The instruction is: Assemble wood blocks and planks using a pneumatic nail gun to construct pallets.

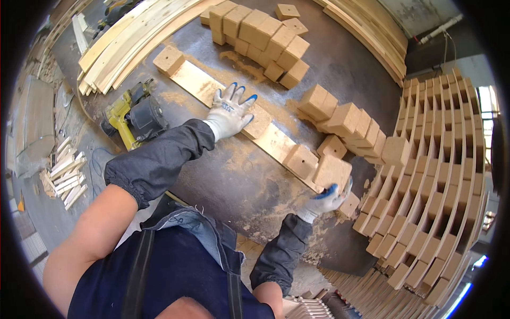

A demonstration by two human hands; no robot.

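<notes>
A pale wooden plank (pixel 196 82) lies slantwise on the dark table. One pressed-wood block (pixel 169 60) sits at its far-left end. A middle block (pixel 258 123) rests under my left hand (pixel 229 112), which lies on it with gloved, blue-tipped fingers spread. Toward the plank's right end stands another block (pixel 300 161). Beside it, my right hand (pixel 325 202) curls its gloved fingers around the near side of a block (pixel 333 173); part of the grip is hidden. A further block (pixel 349 204) lies just right of that hand.
A yellow-green and black nail gun (pixel 133 114) lies left of my left forearm. Stacked blocks (pixel 257 32) stand at the back, with a row of blocks (pixel 348 122) at right. Long planks (pixel 127 45) lie far left. A tall stack of pallets (pixel 430 175) rises at right.
</notes>
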